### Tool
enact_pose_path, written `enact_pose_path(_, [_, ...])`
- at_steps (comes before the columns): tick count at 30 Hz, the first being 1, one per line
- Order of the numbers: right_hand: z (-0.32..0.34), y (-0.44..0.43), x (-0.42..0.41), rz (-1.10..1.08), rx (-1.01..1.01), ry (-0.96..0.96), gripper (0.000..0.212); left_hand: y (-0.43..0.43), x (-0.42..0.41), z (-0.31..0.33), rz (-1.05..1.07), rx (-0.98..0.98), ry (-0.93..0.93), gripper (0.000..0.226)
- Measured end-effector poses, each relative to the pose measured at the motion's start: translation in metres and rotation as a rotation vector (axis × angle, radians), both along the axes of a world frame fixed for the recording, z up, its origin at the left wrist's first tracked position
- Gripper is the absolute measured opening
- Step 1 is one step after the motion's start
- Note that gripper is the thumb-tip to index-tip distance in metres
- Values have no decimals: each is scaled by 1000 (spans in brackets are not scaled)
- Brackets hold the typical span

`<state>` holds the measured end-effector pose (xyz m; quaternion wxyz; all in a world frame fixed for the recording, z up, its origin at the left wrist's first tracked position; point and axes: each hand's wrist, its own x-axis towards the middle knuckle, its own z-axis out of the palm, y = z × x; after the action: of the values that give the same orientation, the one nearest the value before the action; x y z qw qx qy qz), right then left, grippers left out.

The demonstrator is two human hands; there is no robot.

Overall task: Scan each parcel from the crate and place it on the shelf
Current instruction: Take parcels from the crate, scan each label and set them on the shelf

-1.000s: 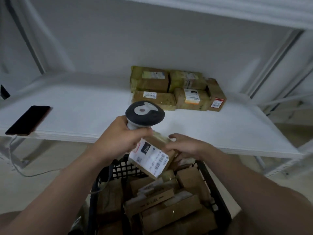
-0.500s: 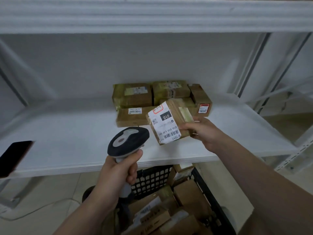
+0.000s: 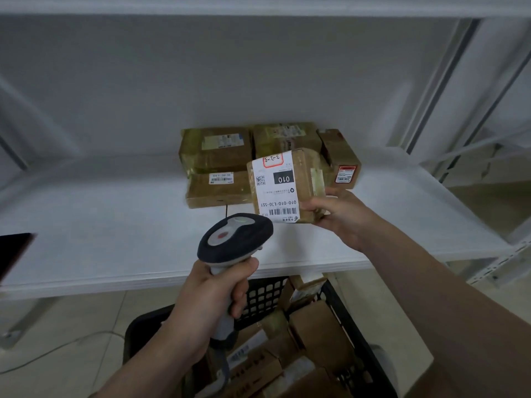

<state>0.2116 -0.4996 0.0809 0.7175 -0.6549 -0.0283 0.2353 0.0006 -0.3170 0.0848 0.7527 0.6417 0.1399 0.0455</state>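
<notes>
My right hand (image 3: 339, 216) grips a small brown parcel (image 3: 287, 186) by its right edge, holding it just above the white shelf (image 3: 115, 231). Its white label marked 010 faces me. My left hand (image 3: 209, 300) grips the handle of a grey and black barcode scanner (image 3: 234, 239), whose head sits just below and left of the parcel. Several taped brown parcels (image 3: 218, 150) lie in a cluster at the back of the shelf, right behind the held one. Below the shelf edge a black crate (image 3: 265, 297) holds several more cardboard parcels (image 3: 319, 331).
A dark phone (image 3: 13, 251) lies at the shelf's left edge. An upper shelf board (image 3: 258, 7) runs overhead. White metal uprights (image 3: 442, 79) stand at the right. A thin cable (image 3: 57, 349) trails on the tiled floor at lower left.
My right hand has lifted the parcel out of the crate and up over the shelf, turning the label towards me. The scanner has followed up to just below the parcel.
</notes>
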Motion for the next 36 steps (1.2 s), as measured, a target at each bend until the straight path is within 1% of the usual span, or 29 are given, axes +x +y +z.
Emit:
enact_pose_path(1, [-1,-1,-1,11,7,5,89,-1,-2,0,-2,-23,8,27])
enact_pose_path(2, [-2,-1,-1,25,13,7,84,-2,-3,0,-3,-46,15,27])
enact_pose_path(4, [-1,-1,-4,43,28,10,66,-4,-5,0,-4,-64,26,26])
enact_pose_path(7, [-1,2,-8,50,44,19,58,-5,-8,1,-9,-67,27,36])
enact_pose_path(11, [-3,9,-14,55,50,29,63,-3,-14,5,-21,-71,18,27])
enact_pose_path(14, [-7,13,-15,41,59,41,67,0,-17,3,-9,-70,33,38])
enact_pose_path(15, [-8,14,-15,41,62,45,67,1,-18,4,-5,-76,34,36])
enact_pose_path(18, [-7,16,-19,49,67,48,63,5,-22,5,-11,-93,18,23])
enact_pose_path(25, [-6,18,-24,57,80,48,60,8,-28,5,-20,-109,44,23])
enact_pose_path(29, [-5,18,-26,68,73,34,53,9,-29,7,-28,-106,35,23])
enact_pose_path(33, [-7,17,-25,71,65,28,52,9,-28,7,-34,-99,32,21])
enact_pose_path(36, [-7,16,-26,68,68,31,57,9,-28,6,-30,-96,36,23])
